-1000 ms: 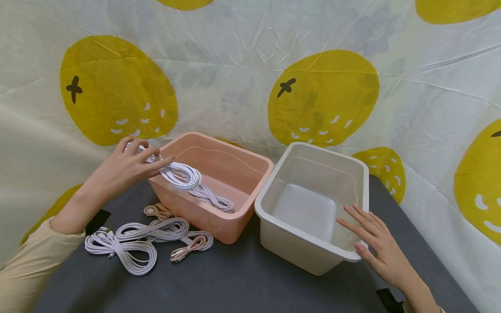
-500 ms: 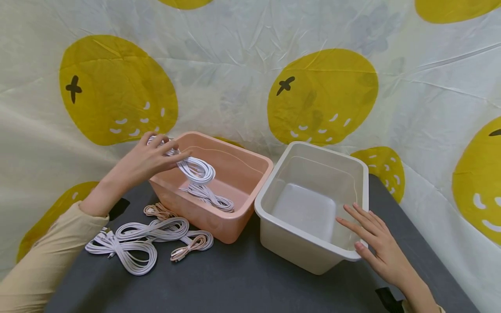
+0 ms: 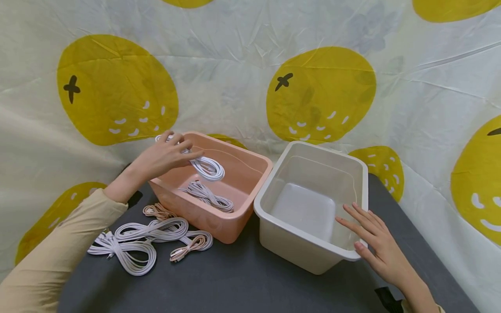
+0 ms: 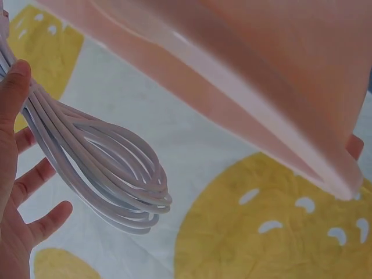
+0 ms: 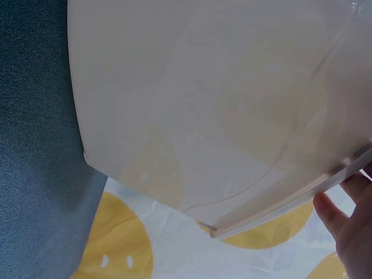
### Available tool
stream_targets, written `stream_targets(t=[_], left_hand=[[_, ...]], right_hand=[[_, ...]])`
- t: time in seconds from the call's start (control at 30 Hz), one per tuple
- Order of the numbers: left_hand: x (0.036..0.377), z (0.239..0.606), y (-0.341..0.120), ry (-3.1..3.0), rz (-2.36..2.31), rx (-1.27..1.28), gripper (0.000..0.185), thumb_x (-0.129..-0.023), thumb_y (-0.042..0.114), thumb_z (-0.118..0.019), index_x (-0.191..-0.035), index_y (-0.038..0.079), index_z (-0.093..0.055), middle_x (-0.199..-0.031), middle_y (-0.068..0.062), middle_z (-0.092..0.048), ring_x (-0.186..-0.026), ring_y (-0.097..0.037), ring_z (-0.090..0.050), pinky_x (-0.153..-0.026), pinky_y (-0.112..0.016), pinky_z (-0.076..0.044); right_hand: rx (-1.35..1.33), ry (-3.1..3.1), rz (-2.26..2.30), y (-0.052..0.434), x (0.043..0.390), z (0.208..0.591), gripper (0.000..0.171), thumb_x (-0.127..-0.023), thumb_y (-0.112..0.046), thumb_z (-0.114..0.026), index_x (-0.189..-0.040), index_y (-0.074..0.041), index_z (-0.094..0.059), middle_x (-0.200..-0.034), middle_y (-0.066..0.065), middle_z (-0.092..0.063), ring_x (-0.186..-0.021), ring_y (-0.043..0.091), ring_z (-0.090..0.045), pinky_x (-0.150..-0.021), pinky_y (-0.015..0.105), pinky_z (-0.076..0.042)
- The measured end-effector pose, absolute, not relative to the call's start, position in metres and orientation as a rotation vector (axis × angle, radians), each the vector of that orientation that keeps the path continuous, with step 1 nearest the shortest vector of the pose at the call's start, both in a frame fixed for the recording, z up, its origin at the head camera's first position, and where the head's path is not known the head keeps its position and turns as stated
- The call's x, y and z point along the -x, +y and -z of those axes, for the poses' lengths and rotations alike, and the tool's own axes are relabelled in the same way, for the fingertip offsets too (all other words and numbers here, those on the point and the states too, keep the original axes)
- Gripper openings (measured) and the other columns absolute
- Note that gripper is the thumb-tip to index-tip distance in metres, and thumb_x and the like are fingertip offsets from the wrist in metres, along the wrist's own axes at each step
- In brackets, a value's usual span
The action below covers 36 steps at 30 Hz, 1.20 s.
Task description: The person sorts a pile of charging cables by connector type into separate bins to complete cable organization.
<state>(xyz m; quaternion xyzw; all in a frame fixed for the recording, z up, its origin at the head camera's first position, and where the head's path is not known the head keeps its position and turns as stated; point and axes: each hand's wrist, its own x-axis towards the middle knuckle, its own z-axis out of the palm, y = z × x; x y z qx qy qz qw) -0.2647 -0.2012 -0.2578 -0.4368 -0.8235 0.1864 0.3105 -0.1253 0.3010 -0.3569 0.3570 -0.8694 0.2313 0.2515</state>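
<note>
In the head view my left hand (image 3: 166, 154) holds a coiled white cable (image 3: 209, 168) above the pink bin (image 3: 242, 158). The left wrist view shows thumb and fingers pinching the bundle (image 4: 110, 154) at its middle, its loop hanging free. Another white cable bundle (image 3: 209, 198) lies on the floor of that bin. At the near right corner of the beige bin (image 3: 313, 256), my right hand (image 3: 375, 243) rests on the rim with its fingers spread; the right wrist view has its fingertips (image 5: 329, 212) at the rim.
Left of the pink bin, white cables (image 3: 135, 252) and small pinkish cables (image 3: 188, 248) lie on the dark table (image 3: 219, 287). The two bins stand side by side, rims close together. A white curtain (image 3: 223, 87) with yellow fruit prints hangs behind.
My left hand has moved right, carrying the white cable from the pink bin's left rim to over its inside. The right hand has stayed at the beige bin's rim.
</note>
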Motion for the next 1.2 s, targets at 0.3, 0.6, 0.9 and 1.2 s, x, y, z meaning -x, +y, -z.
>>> stream_targets(t=[0.3,0.6,0.9,1.2], left_hand=[[0.277,0.264,-0.192,-2.201,-0.574,1.160,0.043,-0.079,0.022,-0.062,-0.120,0.029,-0.050,-0.090,-0.007,-0.051,-0.089,-0.026,-0.044,-0.075,-0.044,-0.036],[0.282,0.268,-0.188,-2.246,-0.607,1.135,0.040,-0.084,0.011,-0.056,-0.119,0.028,-0.050,-0.092,-0.006,-0.050,-0.092,-0.026,-0.044,-0.076,-0.044,-0.035],[0.289,0.274,-0.187,-2.255,-0.551,1.151,0.035,-0.081,0.022,-0.059,-0.115,0.028,-0.052,-0.084,-0.004,-0.046,-0.086,-0.026,-0.044,-0.071,-0.041,-0.033],[0.286,0.275,-0.197,-2.224,-0.587,1.157,0.036,-0.079,0.032,-0.064,-0.113,0.025,-0.053,-0.087,-0.003,-0.052,-0.081,-0.022,-0.042,-0.067,-0.037,-0.032]], right_hand=[[-0.972,-2.362,-0.629,0.301,0.124,0.357,0.036,-0.088,-0.016,-0.048,-0.122,-0.008,-0.054,-0.137,0.015,-0.040,-0.134,0.028,-0.025,-0.111,0.025,-0.005],[-0.967,-2.373,-0.630,0.300,0.124,0.356,0.037,-0.087,-0.015,-0.049,-0.123,-0.008,-0.054,-0.137,0.015,-0.040,-0.134,0.028,-0.024,-0.111,0.023,-0.004],[-0.968,-2.374,-0.635,0.301,0.125,0.357,0.037,-0.088,-0.016,-0.048,-0.123,-0.008,-0.053,-0.138,0.015,-0.039,-0.135,0.027,-0.024,-0.111,0.024,-0.004],[-0.969,-2.368,-0.633,0.300,0.125,0.357,0.036,-0.088,-0.016,-0.048,-0.123,-0.008,-0.054,-0.139,0.014,-0.039,-0.134,0.028,-0.025,-0.111,0.024,-0.005]])
